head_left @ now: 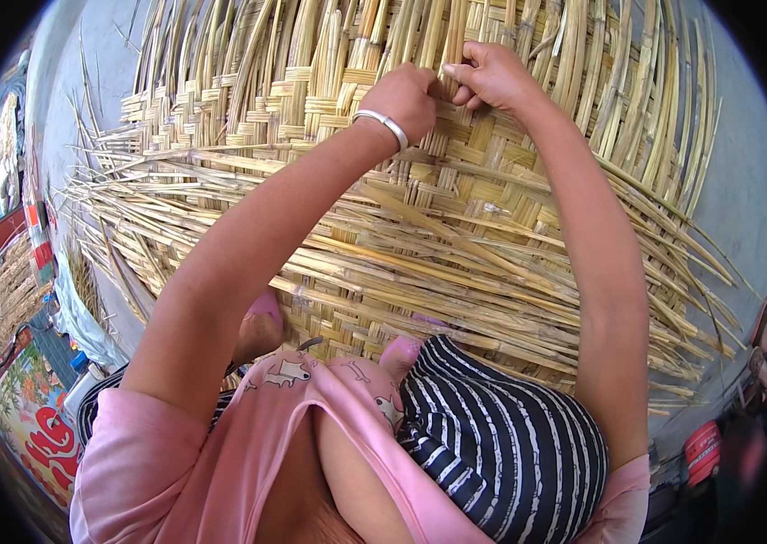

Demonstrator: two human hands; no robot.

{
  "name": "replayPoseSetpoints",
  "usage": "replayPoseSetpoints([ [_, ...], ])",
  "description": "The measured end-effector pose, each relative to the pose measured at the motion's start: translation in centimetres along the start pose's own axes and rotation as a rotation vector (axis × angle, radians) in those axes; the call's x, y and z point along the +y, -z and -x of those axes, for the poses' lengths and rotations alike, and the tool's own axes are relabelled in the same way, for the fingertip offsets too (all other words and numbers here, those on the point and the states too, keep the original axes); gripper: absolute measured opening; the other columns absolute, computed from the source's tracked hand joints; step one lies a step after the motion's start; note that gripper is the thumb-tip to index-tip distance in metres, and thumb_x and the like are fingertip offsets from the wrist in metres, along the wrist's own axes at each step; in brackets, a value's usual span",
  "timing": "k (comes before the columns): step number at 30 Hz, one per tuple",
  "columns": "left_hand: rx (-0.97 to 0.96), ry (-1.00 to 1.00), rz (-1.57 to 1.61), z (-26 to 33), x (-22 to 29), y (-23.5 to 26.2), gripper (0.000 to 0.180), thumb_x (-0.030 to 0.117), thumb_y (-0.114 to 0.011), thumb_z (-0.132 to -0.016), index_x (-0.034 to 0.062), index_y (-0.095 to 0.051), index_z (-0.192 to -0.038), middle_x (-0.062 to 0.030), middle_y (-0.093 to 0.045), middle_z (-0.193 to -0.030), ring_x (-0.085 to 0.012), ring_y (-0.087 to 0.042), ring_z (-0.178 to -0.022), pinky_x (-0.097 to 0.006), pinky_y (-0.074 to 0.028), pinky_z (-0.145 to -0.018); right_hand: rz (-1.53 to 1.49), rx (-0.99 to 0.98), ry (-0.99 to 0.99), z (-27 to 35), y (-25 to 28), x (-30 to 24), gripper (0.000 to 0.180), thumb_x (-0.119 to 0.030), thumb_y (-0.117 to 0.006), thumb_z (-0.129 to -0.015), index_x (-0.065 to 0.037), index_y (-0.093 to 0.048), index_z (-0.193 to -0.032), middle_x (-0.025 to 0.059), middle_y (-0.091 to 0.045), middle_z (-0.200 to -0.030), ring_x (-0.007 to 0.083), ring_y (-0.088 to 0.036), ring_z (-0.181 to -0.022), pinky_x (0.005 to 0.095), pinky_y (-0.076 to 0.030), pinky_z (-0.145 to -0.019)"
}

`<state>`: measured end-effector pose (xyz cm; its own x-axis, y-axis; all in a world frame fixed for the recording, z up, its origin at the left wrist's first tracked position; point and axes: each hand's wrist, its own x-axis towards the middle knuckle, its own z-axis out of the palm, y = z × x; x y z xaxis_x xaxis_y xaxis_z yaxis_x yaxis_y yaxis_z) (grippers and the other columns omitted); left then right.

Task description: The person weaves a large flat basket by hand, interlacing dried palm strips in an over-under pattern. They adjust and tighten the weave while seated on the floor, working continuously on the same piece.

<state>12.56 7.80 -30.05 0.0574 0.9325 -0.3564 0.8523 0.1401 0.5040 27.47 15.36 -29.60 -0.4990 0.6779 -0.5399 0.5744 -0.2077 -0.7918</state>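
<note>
We note a large woven mat (456, 236) of pale split cane spread over the grey floor (746, 181), filling most of the view. Its loose unwoven strips (583, 54) run on from the mat's far edge, long axes pointing away from us. Both hands meet at that far edge, side by side. Left hand (406, 95), with a silver bangle (383, 122) at the wrist, is closed in a fist on the weave. Right hand (492, 74) pinches one upright strip (454, 36) between thumb and fingers; it lies nearer the loose strips. A red can (703, 451) stands off the mat's near right corner.
</note>
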Motion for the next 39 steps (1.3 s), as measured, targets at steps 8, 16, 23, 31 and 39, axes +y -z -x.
replayPoseSetpoints([
  [8,-0.17,0.097,0.909,-7.9,1.0,8.6,0.056,0.013,-0.063,-0.084,0.0007,-0.038,-0.132,-0.0075,-0.065,-0.086,-0.0142,-0.061,-0.076,-0.028,-0.049,-0.058,-0.077,-0.013,0.024,-0.3,0.0,0.6,0.032,-0.023,-0.062,-0.088,0.005,-0.056,-0.104,0.0093,-0.065,-0.077,0.0142,-0.066,-0.064,0.0235,-0.05,-0.051],
  [16,-0.012,0.063,0.567,-11.2,2.9,7.6,0.028,0.02,-0.067,-0.082,0.0047,-0.062,-0.105,-0.0042,-0.065,-0.083,-0.0129,-0.06,-0.07,-0.027,-0.05,-0.057,-0.16,-0.027,0.011,-0.3,0.3,1.2,0.032,-0.025,-0.064,-0.088,0.004,-0.055,-0.095,0.0097,-0.064,-0.076,0.0148,-0.067,-0.068,0.0233,-0.051,-0.053],
  [23,-0.252,0.013,0.596,-12.5,2.0,6.5,0.017,0.017,-0.067,-0.082,0.0047,-0.066,-0.094,-0.0051,-0.065,-0.079,-0.0138,-0.062,-0.068,-0.028,-0.052,-0.056,-0.174,-0.057,-0.009,-0.5,0.3,1.2,0.03,-0.024,-0.064,-0.087,0.003,-0.053,-0.092,0.0096,-0.062,-0.074,0.0157,-0.067,-0.069,0.0227,-0.051,-0.052],
  [31,-0.147,0.107,0.566,-15.7,0.2,4.2,0.012,0.014,-0.067,-0.081,0.0036,-0.066,-0.088,-0.0073,-0.064,-0.07,-0.0151,-0.059,-0.054,-0.028,-0.051,-0.048,-0.187,-0.107,-0.116,-2.1,0.6,0.6,0.028,-0.022,-0.063,-0.087,0.004,-0.053,-0.093,0.0137,-0.066,-0.072,0.0143,-0.064,-0.058,0.023,-0.047,-0.045],
  [39,-0.236,0.135,0.684,-13.9,-0.9,4.0,0.015,0.015,-0.067,-0.083,0.0012,-0.063,-0.088,-0.0051,-0.062,-0.072,-0.0148,-0.06,-0.06,-0.028,-0.053,-0.053,-0.057,-0.053,-0.112,-1.3,-0.3,0.6,0.025,-0.015,-0.063,-0.085,0.006,-0.059,-0.098,0.0154,-0.067,-0.074,0.0174,-0.064,-0.059,0.0273,-0.045,-0.047],
])
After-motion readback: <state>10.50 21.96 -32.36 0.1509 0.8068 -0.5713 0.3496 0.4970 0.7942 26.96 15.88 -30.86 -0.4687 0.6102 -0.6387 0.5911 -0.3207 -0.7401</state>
